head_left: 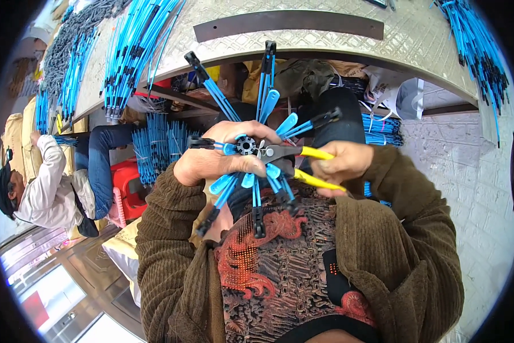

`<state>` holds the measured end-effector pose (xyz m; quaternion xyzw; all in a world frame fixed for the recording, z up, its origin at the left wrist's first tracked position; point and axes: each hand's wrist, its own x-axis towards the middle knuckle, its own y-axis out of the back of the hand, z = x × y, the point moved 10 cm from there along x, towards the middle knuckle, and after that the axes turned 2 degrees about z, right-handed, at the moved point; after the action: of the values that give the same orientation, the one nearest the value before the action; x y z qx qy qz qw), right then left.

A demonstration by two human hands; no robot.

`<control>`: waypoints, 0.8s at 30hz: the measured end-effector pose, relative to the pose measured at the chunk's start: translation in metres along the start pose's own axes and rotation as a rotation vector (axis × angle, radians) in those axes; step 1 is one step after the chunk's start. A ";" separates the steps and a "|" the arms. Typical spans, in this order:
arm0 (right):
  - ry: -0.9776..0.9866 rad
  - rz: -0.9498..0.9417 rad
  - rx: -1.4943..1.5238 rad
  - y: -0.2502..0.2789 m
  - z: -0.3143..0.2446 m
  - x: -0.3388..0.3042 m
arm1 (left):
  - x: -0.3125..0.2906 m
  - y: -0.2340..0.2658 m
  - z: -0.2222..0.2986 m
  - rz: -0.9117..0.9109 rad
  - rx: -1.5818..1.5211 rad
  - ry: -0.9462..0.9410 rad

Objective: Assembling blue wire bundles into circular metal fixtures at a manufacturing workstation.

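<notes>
One spoked assembly point(246, 145) of blue arms with black tips is recorded in the head view, held in front of the person's torso, below the near edge of the table point(417, 56). Its round black hub point(245, 146) lies between the fingers and thumb of the left hand point(211, 155), fingers above and thumb below; this hand is closed on the assembly. The right hand point(344, 164) lies to the right of the hub, fingers wrapped about the yellow handles of a pair of pliers point(279, 151). The handles stand apart; whether the jaws bite on anything cannot be told. The hub's open face is turned toward the camera, and its arms spread outward, upper left, straight up, upper right, left and downward, so that no single long axis shows across the assembly. The pliers point left, nose just beside the hub; their long axis runs from there rightward and slightly down. On the table lie a curved-looking dark strip point(288, 26) and, toward the left, bundled blue rods point(132, 57). A co-worker point(45, 186) sits at far left, near a red plastic seat point(132, 184).
</notes>
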<state>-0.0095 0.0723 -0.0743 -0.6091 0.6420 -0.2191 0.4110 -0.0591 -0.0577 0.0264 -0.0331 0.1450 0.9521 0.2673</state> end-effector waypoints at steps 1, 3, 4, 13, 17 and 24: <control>0.000 0.002 -0.007 0.000 0.016 0.008 | -0.001 -0.001 -0.002 -0.035 -0.023 0.001; 0.222 -0.118 0.173 -0.017 0.018 0.022 | -0.002 -0.003 -0.005 -0.108 -0.067 0.011; 0.223 -0.122 0.171 -0.020 0.016 0.022 | -0.002 -0.002 -0.001 -0.106 -0.062 0.012; -0.219 0.387 -0.610 -0.011 -0.087 -0.046 | 0.006 -0.006 0.005 -0.038 0.061 0.021; -0.230 0.494 -1.036 -0.020 -0.104 -0.042 | -0.002 -0.013 0.015 0.058 0.128 0.031; 0.386 0.713 -1.419 -0.041 -0.108 -0.046 | 0.004 0.004 0.011 0.279 0.173 -0.031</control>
<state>-0.0742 0.0866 0.0307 -0.4349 0.8426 0.2824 -0.1453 -0.0646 -0.0558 0.0372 0.0253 0.2256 0.9642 0.1368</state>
